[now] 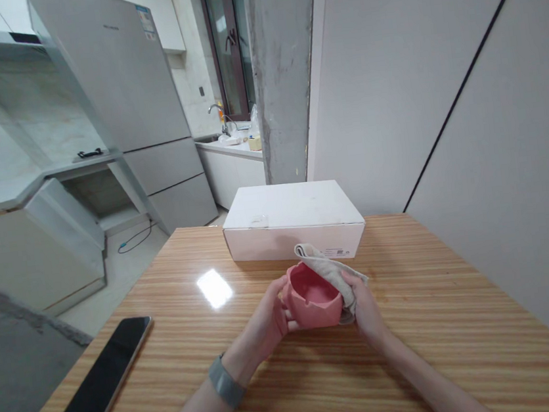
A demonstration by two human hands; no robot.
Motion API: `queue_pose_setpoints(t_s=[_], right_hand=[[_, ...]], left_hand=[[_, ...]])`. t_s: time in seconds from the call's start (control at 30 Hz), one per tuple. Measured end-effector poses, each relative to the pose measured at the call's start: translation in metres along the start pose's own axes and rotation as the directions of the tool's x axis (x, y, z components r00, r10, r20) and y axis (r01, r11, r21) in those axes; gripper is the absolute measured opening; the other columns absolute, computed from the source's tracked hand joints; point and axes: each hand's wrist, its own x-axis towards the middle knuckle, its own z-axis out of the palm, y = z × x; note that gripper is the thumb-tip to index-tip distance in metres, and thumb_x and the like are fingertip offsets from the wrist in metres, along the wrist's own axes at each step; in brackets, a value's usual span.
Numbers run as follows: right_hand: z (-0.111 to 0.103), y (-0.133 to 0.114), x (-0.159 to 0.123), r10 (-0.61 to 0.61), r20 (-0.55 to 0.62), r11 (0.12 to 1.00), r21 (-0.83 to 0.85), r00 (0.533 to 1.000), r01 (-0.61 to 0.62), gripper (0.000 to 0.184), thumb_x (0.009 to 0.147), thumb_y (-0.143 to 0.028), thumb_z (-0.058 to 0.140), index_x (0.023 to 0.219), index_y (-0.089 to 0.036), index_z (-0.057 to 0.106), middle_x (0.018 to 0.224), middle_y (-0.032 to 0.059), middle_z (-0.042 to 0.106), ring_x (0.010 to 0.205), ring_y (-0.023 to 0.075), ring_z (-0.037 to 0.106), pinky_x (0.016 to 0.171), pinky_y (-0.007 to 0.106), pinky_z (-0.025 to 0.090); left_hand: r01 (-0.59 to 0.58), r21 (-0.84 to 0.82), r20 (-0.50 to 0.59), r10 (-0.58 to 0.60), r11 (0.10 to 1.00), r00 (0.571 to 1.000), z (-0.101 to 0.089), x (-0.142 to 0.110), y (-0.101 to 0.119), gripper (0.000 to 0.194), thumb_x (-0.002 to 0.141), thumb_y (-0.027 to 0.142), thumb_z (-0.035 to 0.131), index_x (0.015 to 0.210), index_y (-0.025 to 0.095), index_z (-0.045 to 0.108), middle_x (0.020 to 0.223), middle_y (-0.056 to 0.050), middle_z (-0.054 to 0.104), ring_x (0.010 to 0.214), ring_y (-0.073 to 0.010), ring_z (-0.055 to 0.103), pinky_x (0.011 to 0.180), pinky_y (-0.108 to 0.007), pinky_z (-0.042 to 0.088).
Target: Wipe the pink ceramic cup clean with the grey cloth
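A pink bowl (309, 298) with an angular rim is held just above the wooden table (465, 316). My left hand (268, 322) grips its left side, fingers wrapped round the wall; a grey band sits on that wrist. My right hand (362, 305) is closed on a beige cloth (328, 269) and presses it against the bowl's right rim. The cloth drapes over the rim and sticks up behind it.
A closed white cardboard box (293, 220) lies on the table just behind the bowl. A black phone (103, 377) rests face up near the table's left front corner. A refrigerator (134, 103), kitchen counters and a concrete pillar (284, 72) stand beyond the table.
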Motion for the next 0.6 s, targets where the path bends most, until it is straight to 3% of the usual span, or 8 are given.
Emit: queue_pose_setpoints(t_s=[0.1,0.27,0.47,0.6], right_hand=[[-0.002,-0.004,0.0,0.037,0.014,0.999,0.013,0.999,-0.037,0.022,0.067,-0.042,0.068,0.071,-0.021,0.074,0.069,0.0004,0.076,0.066,0.0217,0.067,0.069,0.033,0.053],[-0.001,-0.007,-0.003,0.032,0.045,0.999,-0.015,0.998,-0.031,0.021,0.067,-0.041,0.069,0.072,-0.021,0.074,0.069,0.0008,0.075,0.063,0.0205,0.065,0.065,0.032,0.051],[0.005,-0.005,-0.003,0.021,0.022,0.997,0.071,1.0,-0.023,0.023,0.065,-0.043,0.07,0.072,-0.022,0.075,0.066,-0.0014,0.075,0.064,0.0197,0.066,0.067,0.03,0.053],[0.008,-0.003,-0.007,-0.051,0.046,0.999,0.022,0.998,0.05,0.022,0.068,-0.043,0.068,0.073,-0.022,0.074,0.062,-0.0019,0.072,0.068,0.0211,0.068,0.063,0.029,0.053]], left_hand=[[0.085,0.046,0.051,-0.088,0.995,0.995,-0.004,0.001,0.004,0.052,0.086,0.057,0.049,0.117,0.017,0.062,0.093,-0.008,0.072,0.066,-0.017,0.066,0.054,-0.027,0.053],[0.107,0.003,0.033,-0.107,0.994,0.994,-0.009,0.004,-0.002,0.04,0.083,0.046,0.059,0.103,0.012,0.069,0.093,-0.009,0.074,0.07,-0.0183,0.067,0.058,-0.028,0.054],[-0.04,-0.053,-0.058,0.037,0.998,0.998,-0.004,0.006,-0.007,0.038,0.084,0.037,0.06,0.111,0.011,0.064,0.099,-0.013,0.073,0.083,-0.0229,0.069,0.07,-0.033,0.056],[-0.157,-0.147,-0.03,0.154,0.977,0.988,0.003,0.003,-0.007,0.042,0.081,0.027,0.066,0.121,0.016,0.057,0.117,-0.013,0.067,0.104,-0.0253,0.065,0.084,-0.038,0.054]])
